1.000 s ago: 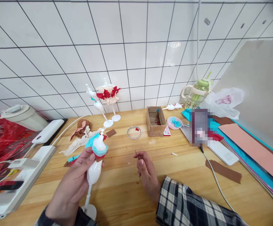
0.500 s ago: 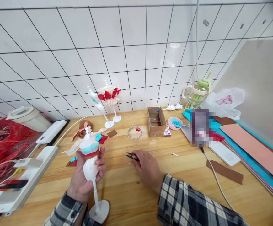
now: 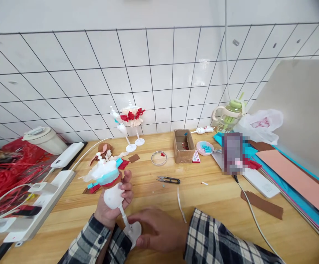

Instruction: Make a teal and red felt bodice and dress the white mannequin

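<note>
Well in front and left of the cardboard box [image 3: 184, 157], a tilted white miniature dress form [image 3: 113, 198] with turquoise and red fabric bands [image 3: 107, 178] sits in the left hand [image 3: 108, 212], fingers curled around its torso. The right hand [image 3: 161, 231], also in front of the box, arches at the round base [image 3: 135, 231], thumb and fingers apart; whether they pinch it, I cannot tell. Nearer than the box lie thread snips [image 3: 172, 180].

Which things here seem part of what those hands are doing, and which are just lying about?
Likely in use: glossy white figure with blue and red bands, in the left hand; right hand at its round base; black metal snips.

Likely lying about: green-lidded clear jug; white plastic bag; white power strip.
</note>
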`<action>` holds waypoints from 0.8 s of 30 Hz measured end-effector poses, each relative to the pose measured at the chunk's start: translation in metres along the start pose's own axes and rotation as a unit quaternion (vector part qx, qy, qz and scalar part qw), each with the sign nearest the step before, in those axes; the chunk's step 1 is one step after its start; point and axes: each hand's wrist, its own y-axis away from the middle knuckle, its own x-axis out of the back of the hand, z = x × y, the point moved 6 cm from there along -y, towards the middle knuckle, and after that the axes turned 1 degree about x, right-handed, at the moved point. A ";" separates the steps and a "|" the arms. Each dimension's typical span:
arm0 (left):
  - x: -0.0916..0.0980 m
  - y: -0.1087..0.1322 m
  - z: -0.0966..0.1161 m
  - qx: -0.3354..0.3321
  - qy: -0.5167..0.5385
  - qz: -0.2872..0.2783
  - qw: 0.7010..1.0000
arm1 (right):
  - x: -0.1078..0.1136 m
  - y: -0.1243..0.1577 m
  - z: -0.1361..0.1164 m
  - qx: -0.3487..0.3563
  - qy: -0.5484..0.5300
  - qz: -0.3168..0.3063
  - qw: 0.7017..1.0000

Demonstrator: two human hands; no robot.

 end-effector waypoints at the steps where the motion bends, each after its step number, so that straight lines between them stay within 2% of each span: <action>1: -0.003 -0.001 -0.002 -0.003 -0.013 -0.003 1.000 | -0.007 0.000 -0.001 -0.006 -0.020 -0.005 1.000; 4: -0.008 -0.005 -0.006 -0.022 -0.043 -0.024 0.999 | -0.014 -0.004 0.003 -0.020 -0.017 0.023 0.999; 8: -0.009 -0.013 -0.013 -0.030 -0.068 -0.034 0.997 | -0.015 -0.007 0.014 -0.030 0.002 0.008 1.000; 13: -0.012 -0.024 -0.015 -0.022 -0.101 -0.003 0.995 | 0.004 -0.005 0.029 -0.094 0.052 0.055 0.993; 16: -0.018 -0.023 -0.003 -0.117 -0.144 -0.017 0.982 | 0.017 -0.005 0.034 -0.131 0.108 0.086 0.982; 19: -0.031 -0.003 0.017 -0.267 -0.202 -0.051 0.941 | 0.028 -0.004 0.039 -0.179 0.228 0.110 0.951; 22: -0.053 0.030 0.024 -0.337 -0.306 -0.075 0.887 | 0.030 -0.004 0.031 -0.119 0.320 0.119 0.932; 24: -0.065 0.051 0.024 -0.364 -0.353 -0.057 0.860 | 0.029 -0.002 0.021 -0.049 0.367 0.132 0.919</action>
